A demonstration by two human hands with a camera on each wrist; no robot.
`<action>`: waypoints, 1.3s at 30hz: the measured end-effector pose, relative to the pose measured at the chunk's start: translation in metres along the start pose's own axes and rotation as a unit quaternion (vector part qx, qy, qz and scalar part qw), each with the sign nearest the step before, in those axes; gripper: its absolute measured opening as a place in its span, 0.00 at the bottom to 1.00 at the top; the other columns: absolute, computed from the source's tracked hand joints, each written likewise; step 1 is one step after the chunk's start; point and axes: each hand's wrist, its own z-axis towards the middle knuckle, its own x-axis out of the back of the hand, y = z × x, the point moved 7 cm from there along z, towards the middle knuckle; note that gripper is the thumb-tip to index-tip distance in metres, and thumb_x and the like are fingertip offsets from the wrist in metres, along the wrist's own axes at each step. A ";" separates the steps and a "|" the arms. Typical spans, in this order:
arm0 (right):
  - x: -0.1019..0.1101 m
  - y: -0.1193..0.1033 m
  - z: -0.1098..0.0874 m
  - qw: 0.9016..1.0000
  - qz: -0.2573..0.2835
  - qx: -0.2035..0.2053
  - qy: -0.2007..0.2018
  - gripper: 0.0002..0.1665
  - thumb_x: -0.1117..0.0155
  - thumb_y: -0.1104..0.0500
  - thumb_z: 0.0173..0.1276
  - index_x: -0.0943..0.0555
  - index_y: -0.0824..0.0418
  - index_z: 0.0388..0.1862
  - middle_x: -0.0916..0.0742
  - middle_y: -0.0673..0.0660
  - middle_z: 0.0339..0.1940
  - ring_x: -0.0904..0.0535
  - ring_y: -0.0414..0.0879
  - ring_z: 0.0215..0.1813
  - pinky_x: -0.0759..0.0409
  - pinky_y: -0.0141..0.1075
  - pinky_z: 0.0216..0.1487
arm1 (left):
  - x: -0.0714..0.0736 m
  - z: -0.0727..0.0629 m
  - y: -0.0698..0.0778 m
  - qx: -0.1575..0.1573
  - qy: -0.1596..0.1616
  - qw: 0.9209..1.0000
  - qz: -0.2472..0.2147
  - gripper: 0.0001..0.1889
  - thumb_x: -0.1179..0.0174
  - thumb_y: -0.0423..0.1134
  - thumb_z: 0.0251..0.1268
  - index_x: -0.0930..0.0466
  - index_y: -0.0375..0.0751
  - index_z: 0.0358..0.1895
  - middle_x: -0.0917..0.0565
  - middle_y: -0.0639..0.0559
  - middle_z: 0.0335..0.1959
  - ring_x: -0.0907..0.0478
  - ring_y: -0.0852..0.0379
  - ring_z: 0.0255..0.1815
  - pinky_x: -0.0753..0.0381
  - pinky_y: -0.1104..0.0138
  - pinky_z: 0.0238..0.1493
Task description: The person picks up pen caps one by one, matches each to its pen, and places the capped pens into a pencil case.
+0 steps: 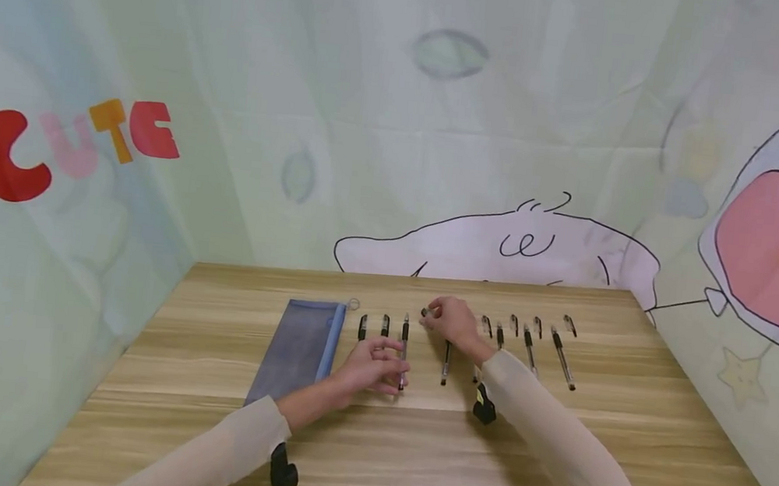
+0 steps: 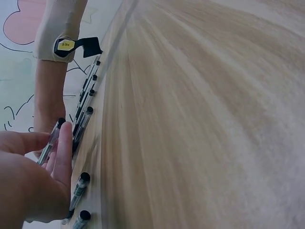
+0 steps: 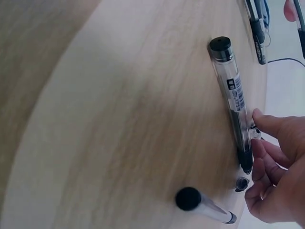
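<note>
My left hand (image 1: pixel 370 366) grips an uncapped gel pen (image 1: pixel 405 331) between thumb and fingers, its tip pointing toward the back of the table. In the left wrist view the dark end of this pen (image 2: pixel 61 122) sticks out past the fingers. With thumb and fingertips, my right hand (image 1: pixel 454 321) pinches a small clear and black pen cap (image 3: pixel 256 131), mostly hidden by the fingers. Just under that hand lies another uncapped pen (image 1: pixel 445 367), seen large in the right wrist view. Two capped pens (image 1: pixel 363 325) lie just beyond the left hand.
A blue-grey zip pencil pouch (image 1: pixel 296 336) lies flat at the left. Right of my right forearm, several uncapped pens (image 1: pixel 564 360) stand in a row, with loose caps (image 1: pixel 569 325) behind them. The wooden table (image 1: pixel 410 464) meets a printed curtain at its back edge.
</note>
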 end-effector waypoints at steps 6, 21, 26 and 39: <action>0.000 -0.005 -0.001 1.000 0.000 0.018 -0.018 0.14 0.27 0.57 0.66 0.13 0.65 0.46 0.08 0.62 0.43 0.13 0.48 0.39 0.11 0.33 0.38 | 0.002 -0.001 -0.001 0.003 0.012 1.000 -0.005 0.23 0.36 0.30 0.69 0.29 0.28 0.64 0.12 0.33 0.48 0.12 0.58 0.31 0.06 0.62 0.36; 0.012 -0.007 -0.004 0.996 0.082 0.031 -0.012 0.16 0.41 0.59 0.75 0.13 0.69 0.47 0.09 0.63 0.39 0.20 0.44 0.31 0.21 0.28 0.30 | 0.001 -0.002 0.002 0.008 0.007 1.000 0.002 0.23 0.36 0.30 0.69 0.28 0.29 0.64 0.13 0.32 0.49 0.12 0.59 0.31 0.06 0.62 0.36; 0.021 -0.003 -0.012 0.990 0.141 -0.009 -0.025 0.20 0.45 0.55 0.77 0.14 0.69 0.50 0.09 0.63 0.43 0.19 0.45 0.38 0.27 0.27 0.30 | 0.000 -0.002 0.006 0.003 0.005 1.000 -0.001 0.23 0.37 0.29 0.69 0.29 0.28 0.64 0.12 0.32 0.48 0.13 0.59 0.30 0.07 0.65 0.33; 0.039 0.014 -0.024 0.967 0.236 -0.077 -0.061 0.23 0.43 0.56 0.76 0.20 0.68 0.62 0.10 0.63 0.51 0.18 0.53 0.57 0.18 0.44 0.61 | -0.007 -0.001 0.008 0.016 -0.004 1.000 0.006 0.23 0.37 0.30 0.69 0.30 0.30 0.65 0.14 0.31 0.51 0.12 0.59 0.31 0.06 0.64 0.35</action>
